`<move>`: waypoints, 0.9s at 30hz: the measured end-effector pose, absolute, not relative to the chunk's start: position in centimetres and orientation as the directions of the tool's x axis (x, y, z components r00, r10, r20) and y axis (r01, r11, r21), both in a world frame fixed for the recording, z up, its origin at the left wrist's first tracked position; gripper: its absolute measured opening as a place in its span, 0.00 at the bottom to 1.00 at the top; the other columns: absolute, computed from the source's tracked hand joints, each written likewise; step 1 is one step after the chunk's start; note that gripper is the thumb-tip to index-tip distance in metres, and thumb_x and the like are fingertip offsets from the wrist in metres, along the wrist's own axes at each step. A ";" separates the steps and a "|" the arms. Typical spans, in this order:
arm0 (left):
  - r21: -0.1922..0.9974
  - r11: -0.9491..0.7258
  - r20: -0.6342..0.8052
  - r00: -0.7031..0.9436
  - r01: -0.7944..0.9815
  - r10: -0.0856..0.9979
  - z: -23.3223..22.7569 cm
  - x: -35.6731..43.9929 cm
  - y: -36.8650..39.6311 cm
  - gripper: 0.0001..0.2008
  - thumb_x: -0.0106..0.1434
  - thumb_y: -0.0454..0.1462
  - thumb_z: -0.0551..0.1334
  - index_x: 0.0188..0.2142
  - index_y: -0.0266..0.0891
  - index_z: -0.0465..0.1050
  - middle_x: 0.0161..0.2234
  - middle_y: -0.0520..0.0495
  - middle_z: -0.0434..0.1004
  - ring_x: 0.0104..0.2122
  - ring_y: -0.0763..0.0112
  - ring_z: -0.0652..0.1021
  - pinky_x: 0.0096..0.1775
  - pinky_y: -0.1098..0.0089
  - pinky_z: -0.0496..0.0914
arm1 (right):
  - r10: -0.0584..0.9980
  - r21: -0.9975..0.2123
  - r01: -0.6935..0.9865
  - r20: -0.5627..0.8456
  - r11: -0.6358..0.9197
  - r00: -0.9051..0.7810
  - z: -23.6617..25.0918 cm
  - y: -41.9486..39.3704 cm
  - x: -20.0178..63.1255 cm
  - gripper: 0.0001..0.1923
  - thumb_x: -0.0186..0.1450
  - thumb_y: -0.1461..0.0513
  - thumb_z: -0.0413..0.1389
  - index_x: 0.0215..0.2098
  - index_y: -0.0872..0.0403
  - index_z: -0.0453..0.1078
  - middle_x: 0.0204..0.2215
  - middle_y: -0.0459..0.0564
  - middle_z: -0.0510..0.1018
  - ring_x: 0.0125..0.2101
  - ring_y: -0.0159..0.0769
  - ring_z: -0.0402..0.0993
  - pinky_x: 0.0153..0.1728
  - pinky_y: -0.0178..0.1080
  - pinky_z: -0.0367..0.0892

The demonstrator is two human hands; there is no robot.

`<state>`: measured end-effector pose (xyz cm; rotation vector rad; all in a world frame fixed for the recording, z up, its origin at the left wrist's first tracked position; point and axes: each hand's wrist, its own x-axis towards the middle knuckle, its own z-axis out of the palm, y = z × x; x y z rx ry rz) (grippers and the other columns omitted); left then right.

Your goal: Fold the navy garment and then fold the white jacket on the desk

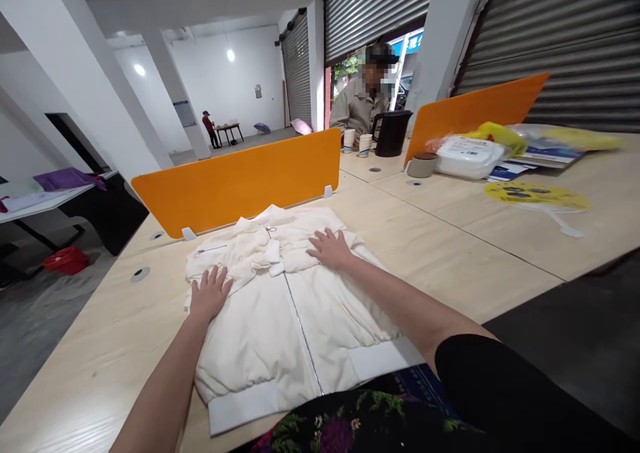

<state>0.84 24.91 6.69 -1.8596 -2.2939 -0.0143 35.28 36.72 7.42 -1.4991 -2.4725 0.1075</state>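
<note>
A cream zip-up jacket lies front side up on the wooden table, with its sleeves folded across the chest and its zipper closed down the middle. The white ribbed hem is at the near end, close to my body. My left hand rests flat on the jacket's left side, over a folded sleeve, fingers spread. On the other sleeve, near the upper right, my right hand lies with its fingers apart. Both cuffs meet near the centre, between my hands.
Beyond the jacket stands an orange divider. Farther right are paper cups, a black pitcher, a tape roll, a white plastic pack and a yellow fan. A person sits across the table. A red bucket stands on the floor.
</note>
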 end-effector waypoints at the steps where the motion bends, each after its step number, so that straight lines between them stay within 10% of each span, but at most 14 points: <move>1: -0.096 0.211 0.107 -0.200 0.973 0.974 6.3 1.0 24.5 0.29 0.67 0.50 0.42 0.65 0.47 0.50 0.68 0.47 0.46 0.65 0.53 0.50 0.60 0.44 0.48 | 0.897 -0.177 0.882 0.156 0.437 -0.413 6.5 36.6 36.4 0.29 0.69 0.46 0.40 0.65 0.46 0.54 0.66 0.50 0.52 0.65 0.53 0.40 0.59 0.65 0.35; 8: -0.180 0.222 0.184 -0.188 0.958 0.965 7.8 3.9 23.5 0.26 0.67 0.44 0.46 0.62 0.40 0.58 0.66 0.41 0.51 0.64 0.48 0.53 0.59 0.39 0.48 | 0.927 -0.093 0.926 -0.054 0.365 -0.371 6.5 36.4 37.0 0.30 0.68 0.48 0.43 0.66 0.48 0.52 0.66 0.53 0.53 0.63 0.55 0.44 0.58 0.64 0.38; 27: 0.165 0.070 0.323 -0.121 0.984 0.938 2.6 12.1 24.9 0.24 0.67 0.40 0.49 0.61 0.36 0.58 0.61 0.38 0.62 0.61 0.57 0.62 0.59 0.51 0.56 | 0.702 -0.255 0.656 0.193 0.711 -0.686 4.3 28.4 28.2 0.25 0.67 0.53 0.46 0.61 0.48 0.60 0.65 0.52 0.54 0.65 0.53 0.42 0.59 0.64 0.40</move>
